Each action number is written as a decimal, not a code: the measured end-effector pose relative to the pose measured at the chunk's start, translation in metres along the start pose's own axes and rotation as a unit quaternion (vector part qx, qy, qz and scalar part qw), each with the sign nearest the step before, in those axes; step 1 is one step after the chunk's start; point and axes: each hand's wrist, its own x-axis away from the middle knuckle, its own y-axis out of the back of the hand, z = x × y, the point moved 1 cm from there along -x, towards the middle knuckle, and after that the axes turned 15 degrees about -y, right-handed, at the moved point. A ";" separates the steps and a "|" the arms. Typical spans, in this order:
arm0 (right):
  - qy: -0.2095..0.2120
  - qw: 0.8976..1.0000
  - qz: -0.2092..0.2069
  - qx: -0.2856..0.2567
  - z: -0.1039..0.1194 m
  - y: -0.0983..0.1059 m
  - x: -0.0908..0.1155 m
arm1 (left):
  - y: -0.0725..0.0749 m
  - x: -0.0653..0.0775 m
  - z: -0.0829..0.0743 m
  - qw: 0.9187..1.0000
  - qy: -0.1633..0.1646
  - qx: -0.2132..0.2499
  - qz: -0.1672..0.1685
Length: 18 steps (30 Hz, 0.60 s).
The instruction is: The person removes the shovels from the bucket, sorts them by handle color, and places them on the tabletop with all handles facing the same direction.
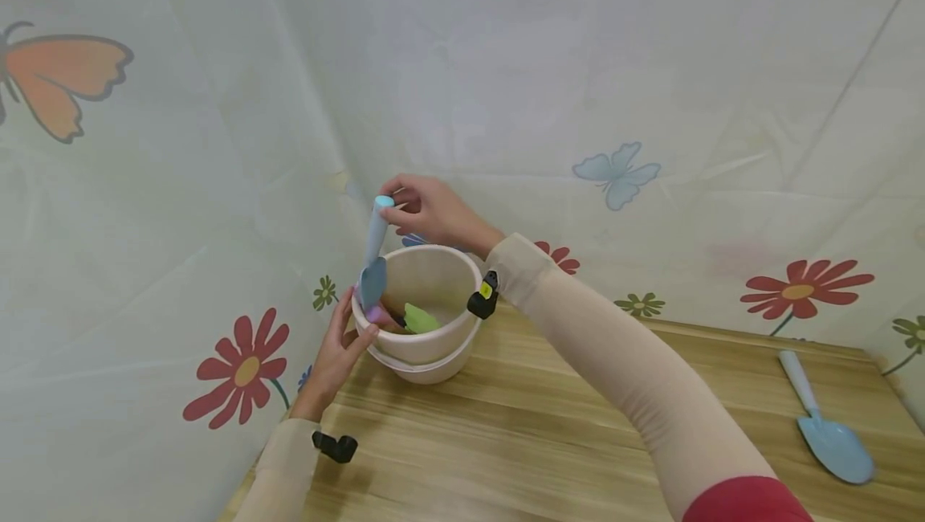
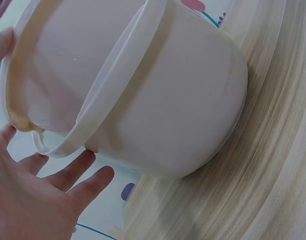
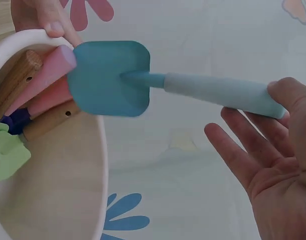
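Observation:
My right hand pinches the pale handle end of a small blue shovel, thumb on one side and fingers on the other. The shovel points down, and its blade overlaps the left rim of the upper white bucket. That bucket sits nested in a second white bucket. My left hand rests against the buckets' left side, thumb at the upper rim and fingers spread fairly straight along the outside. Inside the upper bucket lie a light green tool head, pink handles and wooden handles.
Another blue shovel lies on the wood-grain tabletop at the far right. A pale wall covering printed with flowers and butterflies rises close behind and to the left of the buckets.

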 end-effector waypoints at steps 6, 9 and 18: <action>0.021 0.997 -0.068 0.006 0.002 0.009 0.003 | 0.000 0.000 0.000 1.000 -0.007 -0.001 0.003; 0.036 0.995 -0.097 0.006 0.000 0.017 0.005 | -0.001 -0.001 0.001 1.000 -0.010 -0.003 0.005; 0.054 0.987 -0.149 0.026 -0.006 0.046 0.017 | -0.003 -0.003 0.002 1.000 -0.011 0.000 0.009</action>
